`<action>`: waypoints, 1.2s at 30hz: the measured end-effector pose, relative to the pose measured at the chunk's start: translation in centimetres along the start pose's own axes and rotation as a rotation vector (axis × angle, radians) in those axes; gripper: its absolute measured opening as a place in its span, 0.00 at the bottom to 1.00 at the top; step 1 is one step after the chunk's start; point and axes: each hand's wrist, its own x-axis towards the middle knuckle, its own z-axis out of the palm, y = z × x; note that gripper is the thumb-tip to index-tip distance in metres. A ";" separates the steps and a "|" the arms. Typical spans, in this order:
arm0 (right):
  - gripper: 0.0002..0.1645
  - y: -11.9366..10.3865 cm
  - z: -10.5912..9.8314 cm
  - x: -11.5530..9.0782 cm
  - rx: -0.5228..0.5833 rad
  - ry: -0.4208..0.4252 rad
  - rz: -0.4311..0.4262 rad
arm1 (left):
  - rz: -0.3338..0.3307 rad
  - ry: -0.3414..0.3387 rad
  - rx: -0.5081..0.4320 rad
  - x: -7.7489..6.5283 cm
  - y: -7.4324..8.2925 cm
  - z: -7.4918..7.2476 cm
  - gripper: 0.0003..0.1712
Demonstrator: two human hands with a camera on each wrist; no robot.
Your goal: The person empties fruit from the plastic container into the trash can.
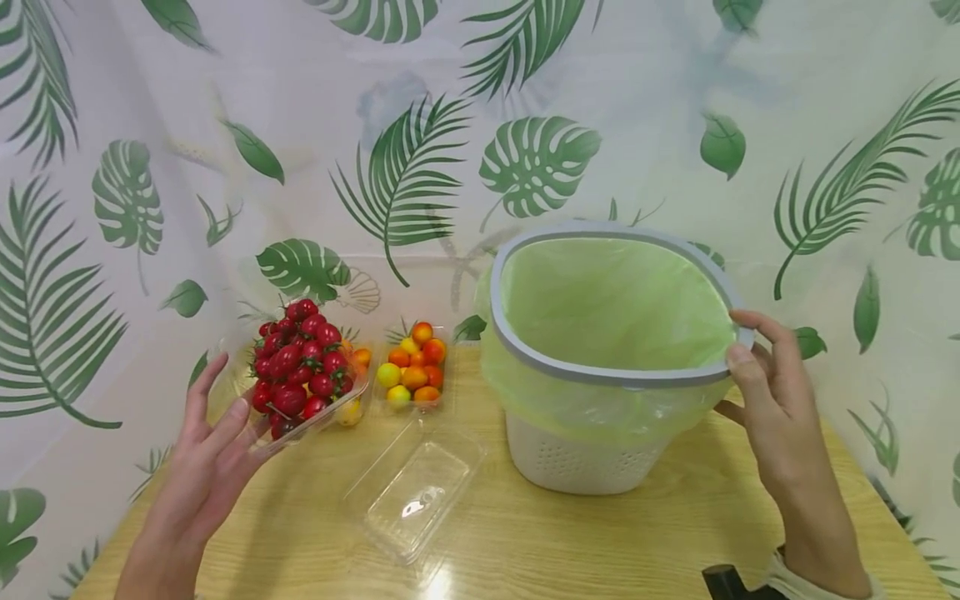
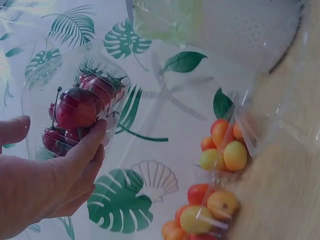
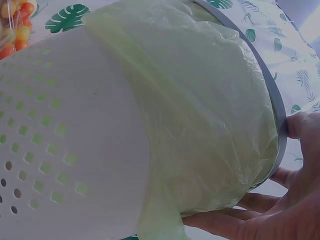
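Note:
My left hand [image 1: 206,454] holds up a clear plastic box [image 2: 37,107] heaped with small red fruits [image 1: 300,362] that have green stems and look like cherry tomatoes. Its fingers reach along the underside and the thumb stands at the near side. On the right, my right hand [image 1: 783,408] pinches the grey rim [image 1: 622,375] of a white perforated bin [image 1: 577,462], thumb outside and index finger over the top. A pale green bag [image 3: 215,110] lines the bin and folds down over its outside. The bin leans slightly, its mouth toward me.
Orange and yellow small fruits [image 1: 416,367] sit in a clear box at the back middle. More of them [image 2: 200,215] lie behind the raised box. An empty clear plastic tray or lid [image 1: 412,500] lies on the wooden table [image 1: 540,542]. A leaf-patterned sheet [image 1: 420,67] hangs behind.

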 end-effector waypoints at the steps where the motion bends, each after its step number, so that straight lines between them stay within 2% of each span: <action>1: 0.28 0.0 0.0 0.0 0.000 0.000 0.000 | 0.009 -0.003 -0.009 0.3 0.1 0.4 0.37; 9: 0.28 -0.1 0.0 0.0 -0.031 0.004 -0.011 | 0.079 -0.024 -0.110 2.0 0.5 3.5 0.36; 12: 0.28 -0.2 0.1 0.0 -0.029 0.005 -0.013 | 0.098 -0.036 -0.110 2.7 0.7 4.7 0.37; 21: 0.28 -0.2 0.0 -0.1 -0.070 0.013 -0.013 | 0.091 -0.045 -0.100 4.5 1.1 7.8 0.38; 27: 0.28 -0.1 0.0 0.0 -0.083 0.012 -0.016 | 0.129 -0.062 -0.156 5.5 1.3 9.5 0.40; 36: 0.28 -0.1 -0.1 -0.1 -0.070 0.002 -0.013 | 0.181 -0.057 -0.152 6.8 1.8 12.3 0.40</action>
